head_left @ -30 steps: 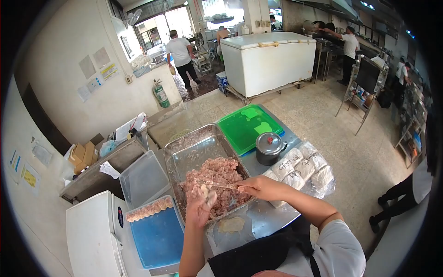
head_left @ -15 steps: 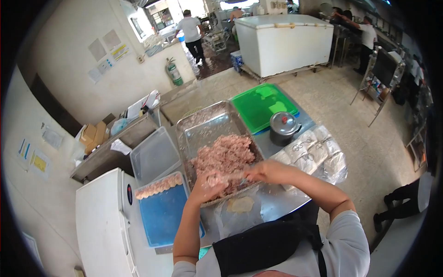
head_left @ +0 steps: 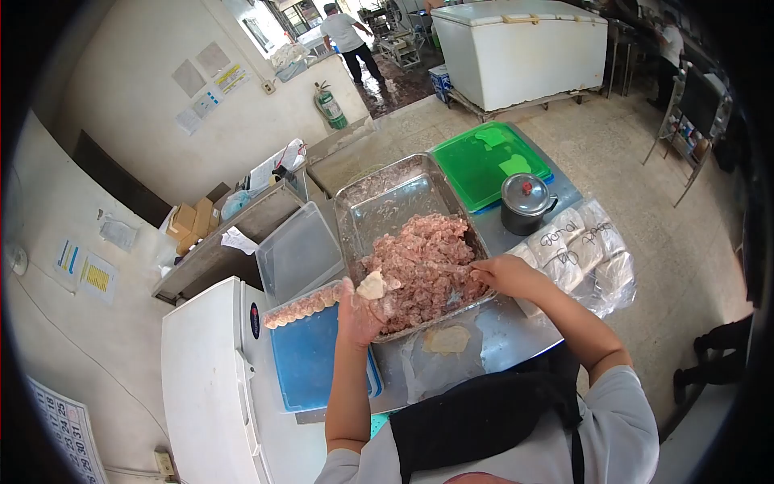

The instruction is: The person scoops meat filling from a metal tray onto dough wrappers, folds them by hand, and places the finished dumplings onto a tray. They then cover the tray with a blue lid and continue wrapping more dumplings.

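Observation:
My left hand [head_left: 360, 313] is raised at the near left corner of the metal pan, closed round a pale dumpling [head_left: 372, 285] in its wrapper. Ground meat [head_left: 423, 262] is heaped in the near part of the pan [head_left: 348, 218]. Over its right edge, my right hand [head_left: 509, 277] grips a thin, meat-smeared spatula [head_left: 453, 268], its blade against the meat. A row of filled dumplings [head_left: 305, 307] lines the far end of the blue tray [head_left: 310, 363], partly behind my left hand. Flat round wrappers [head_left: 446, 339] lie on a plastic sheet in front of me.
Behind the pan's right side are a green lid [head_left: 484, 165] and a lidded grey pot [head_left: 526, 206]. Plastic-wrapped packs [head_left: 576, 250] sit at the right. A clear lid [head_left: 298, 254] leans left, above a white freezer [head_left: 205, 379]. A person [head_left: 347, 40] stands in the far doorway.
My hands have moved apart: the spatula has gone from the dumpling in my left hand down to the meat. The camera view has shifted slightly. The distant person has turned.

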A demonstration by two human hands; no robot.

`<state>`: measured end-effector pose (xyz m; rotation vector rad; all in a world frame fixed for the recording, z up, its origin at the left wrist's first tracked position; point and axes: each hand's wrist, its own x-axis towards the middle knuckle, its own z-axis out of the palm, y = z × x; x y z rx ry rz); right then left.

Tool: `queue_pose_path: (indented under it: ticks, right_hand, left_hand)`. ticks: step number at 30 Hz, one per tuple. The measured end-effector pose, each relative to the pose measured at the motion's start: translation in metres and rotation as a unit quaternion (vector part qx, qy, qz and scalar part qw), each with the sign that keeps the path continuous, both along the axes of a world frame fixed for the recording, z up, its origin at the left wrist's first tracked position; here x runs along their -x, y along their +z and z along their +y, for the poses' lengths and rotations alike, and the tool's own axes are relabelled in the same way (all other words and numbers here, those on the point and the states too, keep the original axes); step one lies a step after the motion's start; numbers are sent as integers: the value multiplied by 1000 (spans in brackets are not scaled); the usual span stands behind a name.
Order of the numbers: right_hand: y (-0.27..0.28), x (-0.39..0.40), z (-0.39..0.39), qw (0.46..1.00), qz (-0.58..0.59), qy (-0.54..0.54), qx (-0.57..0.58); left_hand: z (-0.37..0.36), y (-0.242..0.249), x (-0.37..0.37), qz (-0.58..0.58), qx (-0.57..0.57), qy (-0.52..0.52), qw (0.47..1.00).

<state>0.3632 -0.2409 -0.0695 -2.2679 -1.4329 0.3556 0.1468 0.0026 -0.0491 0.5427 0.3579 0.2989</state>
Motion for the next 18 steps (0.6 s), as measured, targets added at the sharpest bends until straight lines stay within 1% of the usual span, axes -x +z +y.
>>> queue_pose_path:
  ticks: [1, 2, 3, 4, 6, 7, 8, 9, 10, 11, 12, 13, 14, 15, 16, 18]
  right_hand:
    - [7, 1, -3, 995, 66, -3, -74]
    - [15, 2, -4, 995, 66, 0, -75]
    - [24, 3, -6, 990, 119, 5, -77]
    - [29, 4, -7, 982, 172, 11, -79]
    - [31, 4, -10, 977, 195, 15, -82]
    - [33, 4, -12, 972, 218, 17, -86]
    - [35, 4, -14, 972, 217, 16, -85]
    - [39, 4, -15, 970, 217, 24, -103]
    - [45, 6, -16, 968, 217, 32, -121]
    - [53, 8, -19, 968, 217, 34, -120]
    - [66, 13, -21, 974, 173, 62, -135]
    - [74, 16, -20, 976, 128, 90, -149]
    - [72, 21, -16, 976, 129, 91, -147]
    - [66, 28, -12, 977, 89, 118, -151]
    - [62, 31, -9, 976, 48, 145, -155]
    - [60, 23, -5, 978, 33, 148, -140]
  left_hand:
    - [1, -2, 0, 0, -1, 3, 1000]
    - [2, -7, 0, -66, 21, -25, 997]
    - [0, -9, -1, -131, 44, -54, 989]
    - [-1, -9, -2, -131, 44, -52, 989]
    - [-4, -4, -9, -31, -102, -51, 993]
    - [-9, 1, -10, -33, -101, -52, 993]
    - [-15, 7, -8, 17, -298, -40, 954]
    - [-20, 14, -7, 65, -482, -25, 874]
    - [-21, 16, -8, 65, -481, -24, 874]
    - [-21, 18, -10, 64, -594, 2, 802]
    - [-21, 20, -12, 62, -696, 27, 715]
    - [-21, 21, -12, 62, -696, 28, 715]
    - [-20, 21, -12, 57, -686, -11, 725]
    - [-20, 21, -11, 51, -675, -50, 735]
    - [-19, 22, -10, 52, -673, -49, 736]
    - [-15, 25, -9, 124, -727, -112, 666]
